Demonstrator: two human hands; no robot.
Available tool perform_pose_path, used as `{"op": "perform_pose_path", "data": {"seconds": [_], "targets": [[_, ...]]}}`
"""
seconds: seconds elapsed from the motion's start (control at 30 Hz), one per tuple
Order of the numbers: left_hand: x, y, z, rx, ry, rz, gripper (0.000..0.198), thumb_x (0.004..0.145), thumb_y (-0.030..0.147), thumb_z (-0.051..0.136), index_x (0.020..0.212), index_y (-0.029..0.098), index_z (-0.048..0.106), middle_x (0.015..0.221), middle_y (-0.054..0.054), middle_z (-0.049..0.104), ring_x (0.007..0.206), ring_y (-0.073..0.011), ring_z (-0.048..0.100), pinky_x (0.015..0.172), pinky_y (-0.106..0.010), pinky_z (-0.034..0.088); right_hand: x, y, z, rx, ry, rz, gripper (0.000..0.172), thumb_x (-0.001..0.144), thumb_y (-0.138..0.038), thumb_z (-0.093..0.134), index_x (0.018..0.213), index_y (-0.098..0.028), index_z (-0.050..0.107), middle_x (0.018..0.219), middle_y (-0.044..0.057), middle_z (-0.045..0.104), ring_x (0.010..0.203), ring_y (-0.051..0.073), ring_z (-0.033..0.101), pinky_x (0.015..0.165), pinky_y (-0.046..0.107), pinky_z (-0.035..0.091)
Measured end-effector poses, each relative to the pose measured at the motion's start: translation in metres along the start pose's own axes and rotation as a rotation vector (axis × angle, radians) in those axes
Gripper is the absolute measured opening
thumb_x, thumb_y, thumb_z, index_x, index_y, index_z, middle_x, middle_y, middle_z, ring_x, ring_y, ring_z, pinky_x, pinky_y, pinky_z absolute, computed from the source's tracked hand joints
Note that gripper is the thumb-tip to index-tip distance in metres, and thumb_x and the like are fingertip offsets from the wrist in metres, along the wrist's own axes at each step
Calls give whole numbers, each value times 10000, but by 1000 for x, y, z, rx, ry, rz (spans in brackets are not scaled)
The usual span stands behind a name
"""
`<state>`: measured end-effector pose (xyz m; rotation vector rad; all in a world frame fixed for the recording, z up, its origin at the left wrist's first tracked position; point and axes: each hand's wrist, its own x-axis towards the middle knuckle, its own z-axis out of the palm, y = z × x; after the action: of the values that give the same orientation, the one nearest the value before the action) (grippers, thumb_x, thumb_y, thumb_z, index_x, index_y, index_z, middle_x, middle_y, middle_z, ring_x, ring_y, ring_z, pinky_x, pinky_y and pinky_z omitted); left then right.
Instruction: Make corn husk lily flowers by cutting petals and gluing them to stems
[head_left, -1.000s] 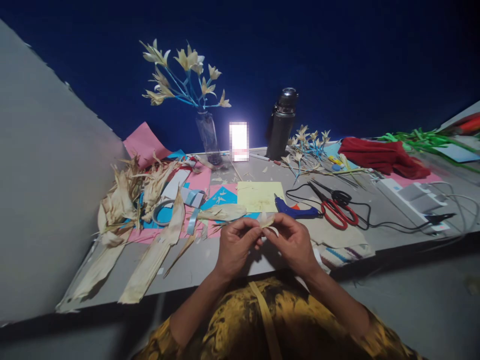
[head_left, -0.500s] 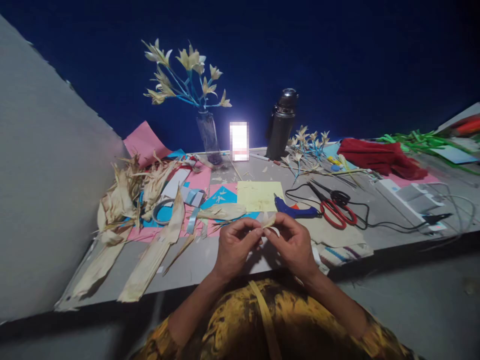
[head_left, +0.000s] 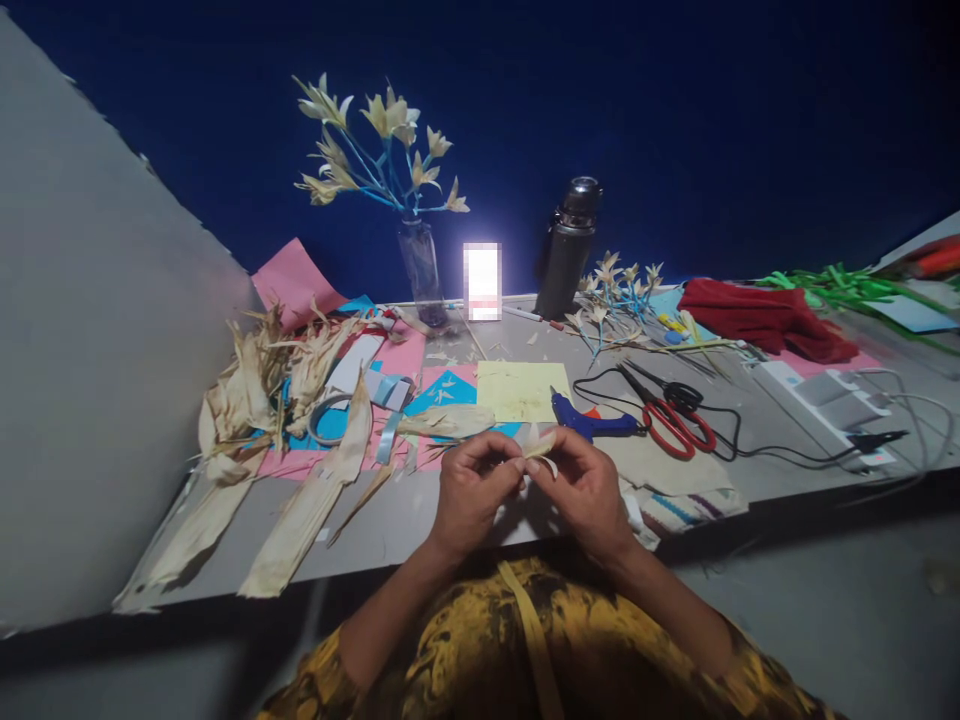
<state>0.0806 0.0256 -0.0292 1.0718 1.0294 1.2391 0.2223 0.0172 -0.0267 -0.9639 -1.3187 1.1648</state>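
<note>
Between my fingertips is a small corn husk flower [head_left: 538,447] with pale, pointed petals. My left hand [head_left: 477,490] pinches it from one side, and my right hand [head_left: 586,487] pinches it from the other. The fingers hide its base. Just beyond my right hand lies a blue glue gun [head_left: 596,420], beside a yellow paper sheet [head_left: 523,391]. Red-handled scissors [head_left: 677,428] rest farther right. A strip of dried corn husk [head_left: 450,422] lies past my left hand.
Dried husks [head_left: 255,400] and a tape roll [head_left: 324,420] cover the left side. At the back stand a vase [head_left: 420,270] of husk flowers, a lit screen [head_left: 482,282] and a thermos [head_left: 568,255]. A power strip [head_left: 821,410] with cables and a red cloth [head_left: 761,315] lie right.
The view has shifted slightly, so the table things appear a little farther right. Both hands keep their pinch on the flower, with hardly any movement.
</note>
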Motion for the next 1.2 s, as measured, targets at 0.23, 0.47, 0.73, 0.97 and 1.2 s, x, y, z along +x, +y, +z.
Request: {"op": "perform_pose_path", "data": {"seconds": [0.23,0.47,0.73,0.97,1.2], "targets": [[4,-1,0,-250,-92,-163,159,685,237,743,707,155,608,534,26,612,438,-84,517,444,-187,416,-1,2,-4,81,-92,81,60,857,-223,654,885,-201,606,768,-13,640,659,143,623,652,251,496],[3,-5,-6,-19,-116,-20,101,811,235,669,781,158,609,636,13,615,575,-96,542,569,-212,437,4,1,-30,-424,-12,3,84,864,-262,609,907,-197,639,816,18,645,672,151,579,603,247,460],[11,-8,-20,132,-138,172,78,879,224,585,814,184,600,725,7,588,662,-119,542,643,-247,422,40,8,-110,-1469,-172,-66,247,875,-205,563,1106,-164,639,1079,126,667,1007,273,600,843,352,438],[16,-10,-20,206,-130,197,94,883,248,564,817,189,597,754,-9,600,702,-145,561,685,-284,441,50,10,-109,-1703,-393,39,243,828,-94,524,1014,-177,655,950,103,680,951,280,555,750,332,360],[19,-2,-26,311,-57,178,105,877,254,563,788,205,591,767,-7,593,733,-154,554,728,-291,449,49,19,-117,-1701,-355,-107,407,788,-105,553,1187,-161,609,941,130,661,891,292,514,729,353,312]]}}
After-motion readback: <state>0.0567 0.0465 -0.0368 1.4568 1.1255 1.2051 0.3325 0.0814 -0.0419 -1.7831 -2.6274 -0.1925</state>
